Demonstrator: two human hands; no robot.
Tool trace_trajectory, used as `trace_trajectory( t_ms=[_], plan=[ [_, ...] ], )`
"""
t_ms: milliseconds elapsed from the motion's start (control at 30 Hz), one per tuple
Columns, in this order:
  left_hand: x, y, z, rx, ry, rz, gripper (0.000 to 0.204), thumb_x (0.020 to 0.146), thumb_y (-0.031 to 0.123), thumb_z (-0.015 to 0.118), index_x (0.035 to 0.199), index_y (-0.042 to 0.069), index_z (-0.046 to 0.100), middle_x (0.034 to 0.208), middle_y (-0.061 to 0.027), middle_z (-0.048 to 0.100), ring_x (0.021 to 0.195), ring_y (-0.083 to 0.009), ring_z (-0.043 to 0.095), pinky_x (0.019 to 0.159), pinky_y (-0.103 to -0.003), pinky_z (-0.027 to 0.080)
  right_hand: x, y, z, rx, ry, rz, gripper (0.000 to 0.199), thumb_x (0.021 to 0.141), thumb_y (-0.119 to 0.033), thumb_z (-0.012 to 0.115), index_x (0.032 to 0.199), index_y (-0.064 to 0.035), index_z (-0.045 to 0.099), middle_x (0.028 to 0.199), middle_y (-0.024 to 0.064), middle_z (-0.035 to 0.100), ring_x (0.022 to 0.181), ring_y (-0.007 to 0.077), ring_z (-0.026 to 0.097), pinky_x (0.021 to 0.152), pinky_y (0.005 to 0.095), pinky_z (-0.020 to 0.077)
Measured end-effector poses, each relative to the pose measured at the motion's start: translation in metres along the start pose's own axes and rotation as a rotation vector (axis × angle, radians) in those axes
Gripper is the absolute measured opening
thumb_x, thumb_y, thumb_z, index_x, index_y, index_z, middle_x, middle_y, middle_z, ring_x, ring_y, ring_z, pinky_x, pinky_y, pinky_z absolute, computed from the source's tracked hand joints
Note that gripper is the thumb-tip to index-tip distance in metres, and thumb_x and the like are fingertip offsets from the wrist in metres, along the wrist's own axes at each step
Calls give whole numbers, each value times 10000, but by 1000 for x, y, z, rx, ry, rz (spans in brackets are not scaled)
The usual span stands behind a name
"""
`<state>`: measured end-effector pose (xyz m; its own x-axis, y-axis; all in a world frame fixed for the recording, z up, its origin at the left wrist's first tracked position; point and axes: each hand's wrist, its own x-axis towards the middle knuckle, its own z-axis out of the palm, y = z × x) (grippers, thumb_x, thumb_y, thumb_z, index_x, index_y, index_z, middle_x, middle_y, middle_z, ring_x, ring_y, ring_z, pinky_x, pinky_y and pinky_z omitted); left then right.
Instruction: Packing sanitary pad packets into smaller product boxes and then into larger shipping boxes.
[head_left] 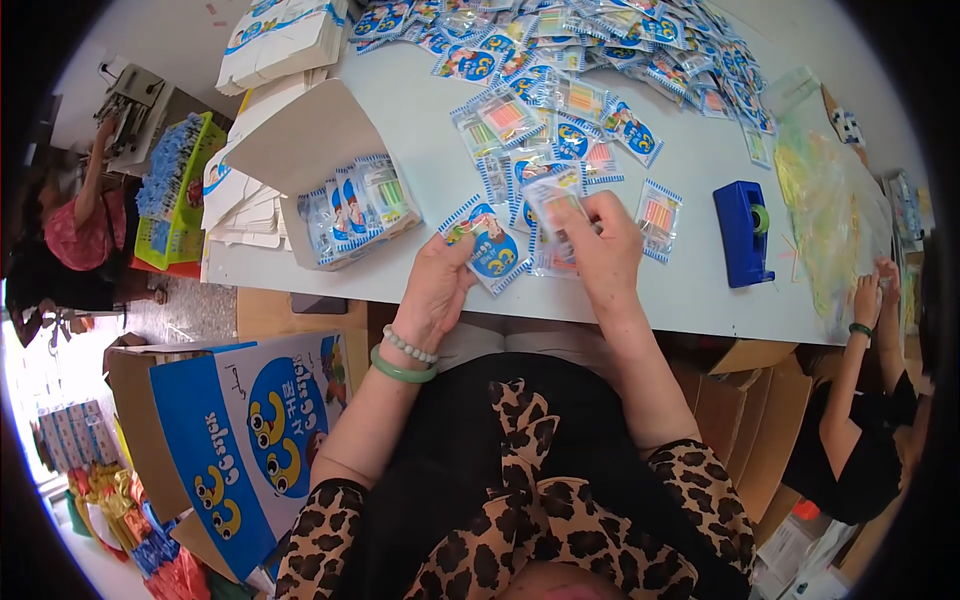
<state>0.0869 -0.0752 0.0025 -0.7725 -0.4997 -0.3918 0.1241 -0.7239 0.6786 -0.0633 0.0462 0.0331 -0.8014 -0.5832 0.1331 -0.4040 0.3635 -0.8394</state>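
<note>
In my left hand [435,290] is a blue and white packet [495,255], pinched between thumb and fingers near the table's front edge. My right hand [612,250] grips a clear-faced packet [550,198] that shows pale coloured sticks inside, just right of the left one. Beyond both hands, loose packets [505,115] spread toward a large heap of the same packets [620,35] at the back. An open white carton [375,243] stands left of my left hand, its lid raised, with several packets upright inside. One single packet [660,218] lies right of my right hand.
A blue tape dispenser [735,240] and a yellowish clear plastic bag [815,190] are at the right. Folded cartons [285,45] stack at the back left. A printed cardboard box [225,430] is below the table's left side. People sit at both sides, one near a green basket [205,165].
</note>
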Motion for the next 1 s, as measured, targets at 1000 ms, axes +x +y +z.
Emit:
trace_trajectory(
  t_ms=[1000],
  plan=[
    [2, -15, 8, -87, 15, 29, 265, 944, 31, 520, 1200, -35, 539, 1135, -141, 645, 1002, -225, 652, 873, -360, 552, -19, 16, -27, -554, -208, -107, 315, 699, -214, 738, 910, -68, 554, 1079, 131, 597, 1032, 323, 543, 897, 427, 390]
  ],
)
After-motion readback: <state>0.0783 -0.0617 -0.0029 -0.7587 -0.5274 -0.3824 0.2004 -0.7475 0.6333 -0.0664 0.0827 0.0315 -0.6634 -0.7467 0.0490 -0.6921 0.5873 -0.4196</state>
